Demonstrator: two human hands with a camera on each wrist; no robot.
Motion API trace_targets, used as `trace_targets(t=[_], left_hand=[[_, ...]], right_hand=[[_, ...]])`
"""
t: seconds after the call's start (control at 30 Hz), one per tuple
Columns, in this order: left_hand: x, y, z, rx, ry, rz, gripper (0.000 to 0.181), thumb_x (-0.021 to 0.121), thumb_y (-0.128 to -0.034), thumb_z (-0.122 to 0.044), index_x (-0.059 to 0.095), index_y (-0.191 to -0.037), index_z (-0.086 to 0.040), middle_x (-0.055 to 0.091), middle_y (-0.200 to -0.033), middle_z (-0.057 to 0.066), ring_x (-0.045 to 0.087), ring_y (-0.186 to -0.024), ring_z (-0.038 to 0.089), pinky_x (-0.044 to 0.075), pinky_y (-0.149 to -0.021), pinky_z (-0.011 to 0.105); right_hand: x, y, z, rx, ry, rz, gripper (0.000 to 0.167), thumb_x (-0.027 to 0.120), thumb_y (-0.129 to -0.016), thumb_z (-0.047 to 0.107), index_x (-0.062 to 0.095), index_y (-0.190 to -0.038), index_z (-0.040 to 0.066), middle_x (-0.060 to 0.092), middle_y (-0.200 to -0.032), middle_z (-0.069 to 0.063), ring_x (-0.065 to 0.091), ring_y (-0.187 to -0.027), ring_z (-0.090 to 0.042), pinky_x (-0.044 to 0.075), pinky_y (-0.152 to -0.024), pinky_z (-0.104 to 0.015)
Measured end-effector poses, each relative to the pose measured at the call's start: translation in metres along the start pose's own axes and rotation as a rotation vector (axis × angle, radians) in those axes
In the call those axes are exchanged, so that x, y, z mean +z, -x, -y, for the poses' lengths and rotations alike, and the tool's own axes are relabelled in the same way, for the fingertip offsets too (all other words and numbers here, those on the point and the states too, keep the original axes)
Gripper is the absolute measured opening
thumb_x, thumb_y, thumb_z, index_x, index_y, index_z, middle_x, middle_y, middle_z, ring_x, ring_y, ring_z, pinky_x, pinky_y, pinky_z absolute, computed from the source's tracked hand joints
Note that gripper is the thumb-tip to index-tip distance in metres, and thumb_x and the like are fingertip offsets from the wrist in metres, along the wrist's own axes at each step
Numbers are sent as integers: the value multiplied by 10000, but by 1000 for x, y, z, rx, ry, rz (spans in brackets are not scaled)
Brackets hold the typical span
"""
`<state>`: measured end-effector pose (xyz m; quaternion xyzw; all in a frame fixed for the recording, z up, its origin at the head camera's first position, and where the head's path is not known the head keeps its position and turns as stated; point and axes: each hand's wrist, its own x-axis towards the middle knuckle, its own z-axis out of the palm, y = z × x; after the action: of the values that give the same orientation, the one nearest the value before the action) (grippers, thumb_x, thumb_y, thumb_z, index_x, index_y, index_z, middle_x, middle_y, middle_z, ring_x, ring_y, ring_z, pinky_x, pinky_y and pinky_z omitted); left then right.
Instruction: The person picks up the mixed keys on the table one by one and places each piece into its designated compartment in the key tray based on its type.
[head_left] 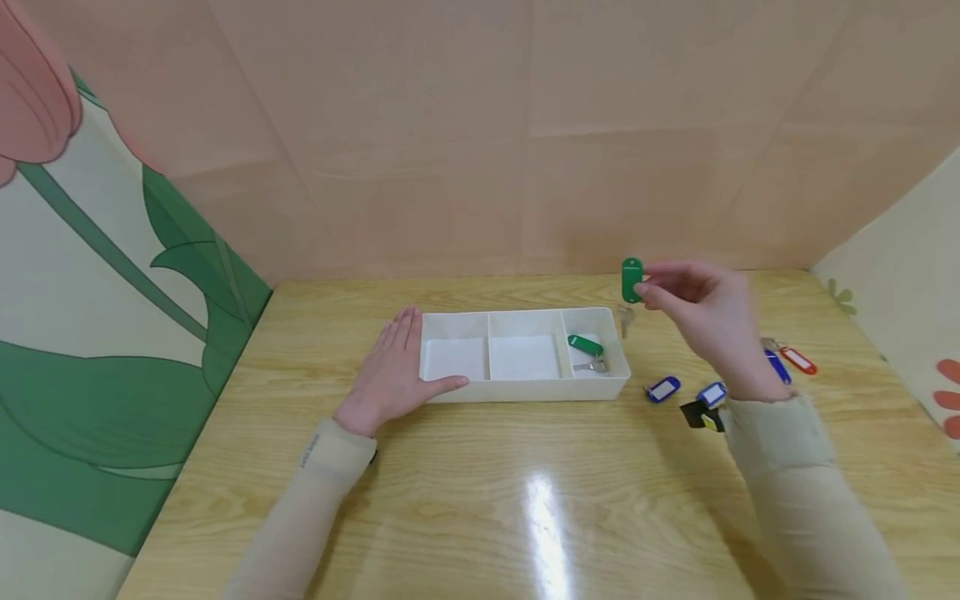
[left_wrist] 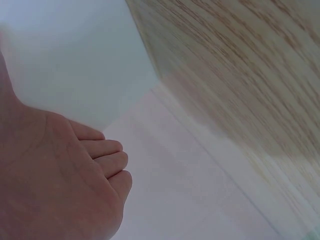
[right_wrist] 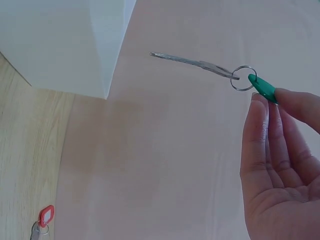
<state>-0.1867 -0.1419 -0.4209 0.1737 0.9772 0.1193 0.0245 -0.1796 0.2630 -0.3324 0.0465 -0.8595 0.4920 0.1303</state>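
Between thumb and fingers, my right hand (head_left: 708, 312) pinches a green key tag (head_left: 632, 280), raised beyond the right end of a white divided box (head_left: 525, 390). A metal key (right_wrist: 195, 62) hangs from the tag by a ring (right_wrist: 243, 78). Inside the box's right compartment lies another green key tag (head_left: 585, 345) with its key (head_left: 592, 366). My left hand (head_left: 390, 367) lies against the box's left end, fingers straight and together, thumb stretched along the front rim. Its fingers (left_wrist: 111, 162) also show beside the white wall in the left wrist view.
On the wooden table (head_left: 465, 483) to the right lie two blue-framed tags (head_left: 663, 389), a darker blue tag (head_left: 777, 367), a red tag (head_left: 798, 360) and a small black-and-yellow item (head_left: 702, 416). Partly, my right forearm covers this group. A pinkish wall (head_left: 450, 167) stands behind the table.
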Motion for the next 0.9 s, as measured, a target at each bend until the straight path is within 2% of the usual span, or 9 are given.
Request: trace_targets(t=[0.27,0.43,0.73,0.9], left_hand=[[0,0,-1,-3,-6,2,1317,347,-796,-945,23,-1601,46,-12,-1678,191,-30,-1542,268,19,-1236,396],[2,1,0,4,-13,0,1313,350,-802,-940,34,-1599,54,-6,-1678,194,-23,-1543,276,24,-1236,400],[1,1,-1,2,-12,1,1305,354,-805,-937,23,-1602,42,-14,-1681,183,-33,-1543,267,8,-1235,387],[1,1,-1,6,-10,-9,1300,376,-809,-928,39,-1602,46,1,-1680,187,-15,-1544,275,19,-1236,395]], right_hand=[[9,4,1,-31,22,25,308,749,-952,310,733,-1188,112,726,-1010,-44,696,-834,-140,565,-688,-199],[14,7,-1,-15,41,57,313,742,-955,328,733,-1186,117,723,-1008,-58,699,-828,-160,566,-673,-207],[23,11,-15,-25,15,120,299,749,-958,214,723,-1221,75,708,-1012,-105,695,-806,-167,565,-650,-216],[27,11,-22,-44,9,150,296,736,-965,178,711,-1221,33,701,-1006,-136,705,-803,-192,581,-696,-209]])
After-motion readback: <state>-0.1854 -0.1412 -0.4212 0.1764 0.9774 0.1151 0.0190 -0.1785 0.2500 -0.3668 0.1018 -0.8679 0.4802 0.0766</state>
